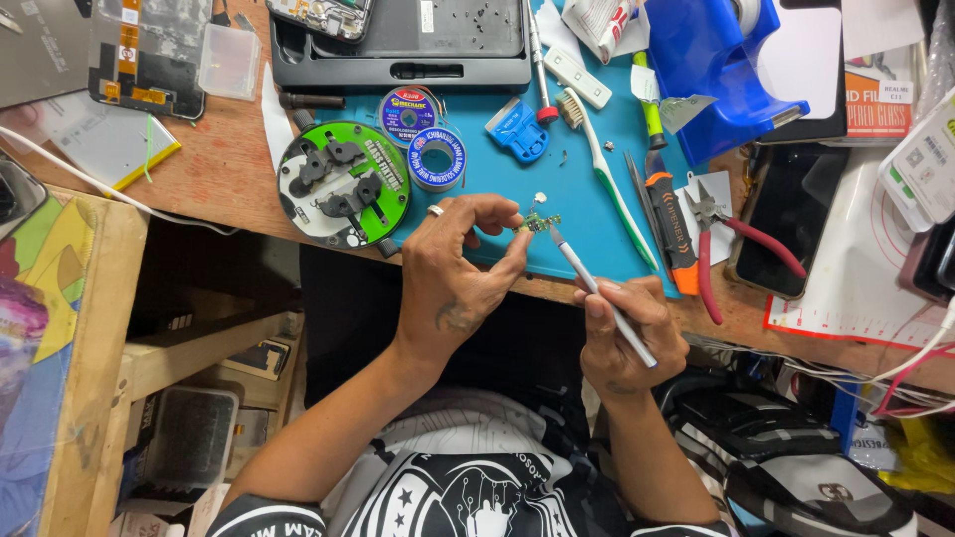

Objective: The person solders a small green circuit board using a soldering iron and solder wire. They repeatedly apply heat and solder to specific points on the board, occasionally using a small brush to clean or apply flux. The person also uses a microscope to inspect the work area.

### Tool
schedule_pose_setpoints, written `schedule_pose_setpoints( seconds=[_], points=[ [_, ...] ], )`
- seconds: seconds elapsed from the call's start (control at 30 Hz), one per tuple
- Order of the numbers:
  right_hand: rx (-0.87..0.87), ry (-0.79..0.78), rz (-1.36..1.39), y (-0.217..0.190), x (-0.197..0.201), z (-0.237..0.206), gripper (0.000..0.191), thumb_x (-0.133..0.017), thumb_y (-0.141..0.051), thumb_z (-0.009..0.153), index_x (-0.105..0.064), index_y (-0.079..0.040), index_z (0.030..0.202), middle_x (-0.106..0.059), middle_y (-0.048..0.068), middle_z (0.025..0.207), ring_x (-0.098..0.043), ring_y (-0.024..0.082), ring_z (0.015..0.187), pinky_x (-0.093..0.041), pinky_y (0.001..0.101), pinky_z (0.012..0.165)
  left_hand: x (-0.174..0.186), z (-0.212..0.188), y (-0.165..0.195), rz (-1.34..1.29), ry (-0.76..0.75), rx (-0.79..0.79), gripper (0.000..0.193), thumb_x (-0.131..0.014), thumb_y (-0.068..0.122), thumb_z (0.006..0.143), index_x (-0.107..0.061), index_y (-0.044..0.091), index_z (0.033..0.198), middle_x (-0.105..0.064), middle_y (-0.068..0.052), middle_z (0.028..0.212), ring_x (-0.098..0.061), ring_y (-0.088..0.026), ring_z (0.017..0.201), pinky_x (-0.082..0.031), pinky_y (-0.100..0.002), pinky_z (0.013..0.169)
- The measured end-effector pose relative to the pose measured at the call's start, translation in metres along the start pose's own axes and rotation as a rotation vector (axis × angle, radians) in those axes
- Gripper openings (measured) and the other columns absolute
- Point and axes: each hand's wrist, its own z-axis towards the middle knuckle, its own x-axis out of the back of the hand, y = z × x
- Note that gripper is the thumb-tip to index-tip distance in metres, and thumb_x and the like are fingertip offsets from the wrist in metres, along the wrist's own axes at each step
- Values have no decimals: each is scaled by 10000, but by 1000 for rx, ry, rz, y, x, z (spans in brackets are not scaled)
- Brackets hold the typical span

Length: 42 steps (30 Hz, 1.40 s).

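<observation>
My left hand (460, 267) pinches a tiny green circuit board (538, 221) between thumb and forefinger, just above the blue work mat (597, 169). There is a ring on one finger of that hand. My right hand (627, 333) grips a slim silver tool (597, 288) like a pen. Its tip touches the small board from the right. Both hands hover over the near edge of the wooden bench (234, 174).
A round green fixture (343, 184), two solder-wick spools (423, 134), a toothbrush (602, 164), an orange-handled knife (668, 214), red-handled cutters (731, 244), a blue tape dispenser (711, 70), a black tray (408, 45) and a dark phone (786, 219) crowd the bench.
</observation>
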Motion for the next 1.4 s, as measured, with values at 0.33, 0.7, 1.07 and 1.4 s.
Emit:
schedule_pose_setpoints(
  seconds=[0.33,0.7,1.07,1.4],
  points=[
    [40,-8,-29,1,2,-1,155,-680,-136,1054,-611,-5,1099,-738,143,933,-721,207,866,-578,242,693,1,1,0,-15,0,25,219,-820,109,859,-695,82,1037,-755,-26,966,-722,-141,861,-547,-284,704],
    [73,-14,-15,6,5,-4,158,-691,-127,1049,-611,-9,1116,-731,142,940,-727,217,859,-555,264,701,0,0,-1,-4,5,10,218,-819,103,865,-698,85,1045,-750,-19,975,-717,-140,857,-549,-285,707],
    [131,-214,-322,-1,29,29,261,-801,29,933,-703,-37,1166,-690,136,1093,-690,262,957,-574,354,826,3,-1,-5,102,-37,-86,203,-773,36,863,-660,39,1031,-712,-80,961,-669,-237,901,-551,-349,751],
    [225,-476,-471,0,41,38,382,-798,-138,889,-687,-36,1240,-662,126,1246,-612,324,1094,-502,438,947,11,1,-5,107,-88,-119,219,-753,8,863,-652,18,1057,-703,-100,975,-665,-255,934,-552,-355,769]
  ],
)
